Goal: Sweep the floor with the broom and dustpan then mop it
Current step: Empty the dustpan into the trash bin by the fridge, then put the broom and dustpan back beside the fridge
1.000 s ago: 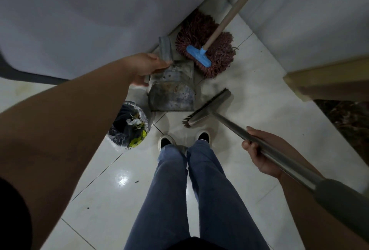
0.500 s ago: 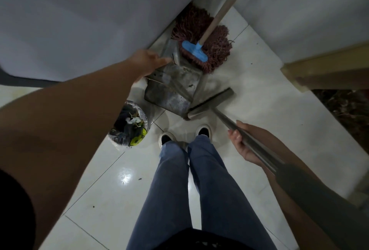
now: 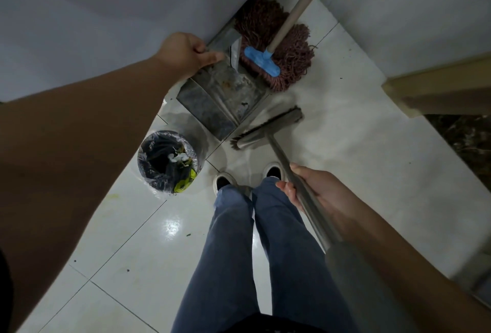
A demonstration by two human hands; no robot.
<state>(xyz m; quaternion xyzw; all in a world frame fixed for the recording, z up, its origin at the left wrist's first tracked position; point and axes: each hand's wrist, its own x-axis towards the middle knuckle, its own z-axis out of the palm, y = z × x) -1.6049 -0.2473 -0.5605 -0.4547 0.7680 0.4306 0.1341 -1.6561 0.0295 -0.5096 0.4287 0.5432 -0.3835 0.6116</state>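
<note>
Head view: left hand (image 3: 186, 53) curled round upright handle of metal dustpan (image 3: 220, 98); pan boxy, dull grey, scuffed and stained, tilted on glossy white tiled floor (image 3: 345, 146) beside wall. Right hand (image 3: 316, 189) wrapped round smooth steel shaft of broom (image 3: 268, 129); flat bristled head lying at pan's open lip. Mop (image 3: 276, 48) with shaggy maroon yarn, blue clamp, pale pole, leant in corner just behind pan. Round bin (image 3: 168, 162), clear-lined, holding rubbish, near left shoe.

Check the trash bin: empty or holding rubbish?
Holding rubbish: the trash bin has a dark liner with white and yellow-green scraps inside.
</note>
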